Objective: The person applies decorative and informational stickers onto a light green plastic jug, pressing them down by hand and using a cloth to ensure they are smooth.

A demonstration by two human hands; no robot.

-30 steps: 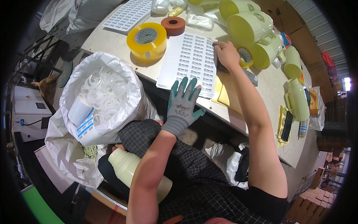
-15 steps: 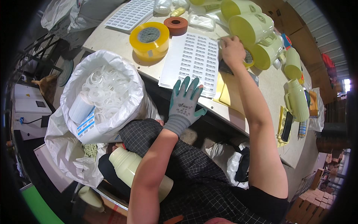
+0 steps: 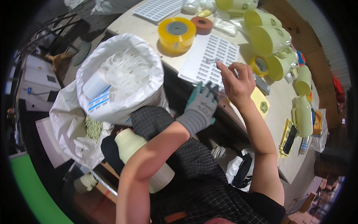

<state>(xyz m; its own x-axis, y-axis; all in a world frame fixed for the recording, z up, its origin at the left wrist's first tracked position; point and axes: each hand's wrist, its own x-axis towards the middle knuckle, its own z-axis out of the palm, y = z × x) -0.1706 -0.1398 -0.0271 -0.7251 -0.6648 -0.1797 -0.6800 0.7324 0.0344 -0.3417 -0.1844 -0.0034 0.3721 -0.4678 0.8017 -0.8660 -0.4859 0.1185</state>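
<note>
My left hand (image 3: 201,107), in a grey and green glove, hovers by the near edge of the printed label sheet (image 3: 194,63), fingers apart and partly in shadow. My bare right hand (image 3: 239,82) is raised over the sheet's right side with its index finger stretched out. At that fingertip is a small sticker label (image 3: 212,60) with dark print, looking larger than those on the sheet; the thumb's grip is partly hidden. Across my lap lies a pale green vacuum flask (image 3: 162,179), partly covered by my left forearm.
A white sack (image 3: 156,89) of clear rings stands left of the table (image 3: 285,149). On the table are a large yellow tape roll (image 3: 188,37), a brown roll (image 3: 203,25), a smaller tape roll (image 3: 258,65), several yellow-green jugs (image 3: 268,39) and an upright flask (image 3: 302,115).
My right hand has come back from beside the jugs toward me, now with a label at its fingertip. My left hand has slid off the sheet toward the right. The view has shifted.
</note>
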